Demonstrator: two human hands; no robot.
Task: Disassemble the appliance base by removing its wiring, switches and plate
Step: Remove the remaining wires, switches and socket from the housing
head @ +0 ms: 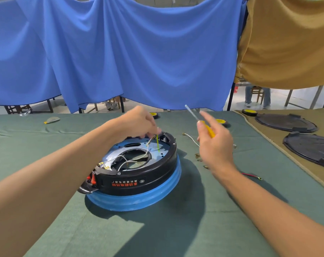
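Note:
The round black appliance base (139,179) lies upside down on a blue ring (139,201) in the middle of the green table. Its metal plate (157,152) faces up, with white wires (133,160) running across the central hole. My left hand (140,121) reaches over the far rim and pinches a wire end beside a yellow-green wire (158,143). My right hand (215,143) hovers to the right of the base and holds a yellow-handled screwdriver (199,120) with its shaft pointing up and away. A red switch (91,179) sits at the base's near left edge.
Loose screws (199,158), a white wire (191,139) and a red wire (252,176) lie on the green cloth (46,164) right of the base. Two black round covers (285,122) (311,148) rest on a tan cloth at right. Yellow-centred parts (221,121) sit at the back. Blue and tan curtains hang behind.

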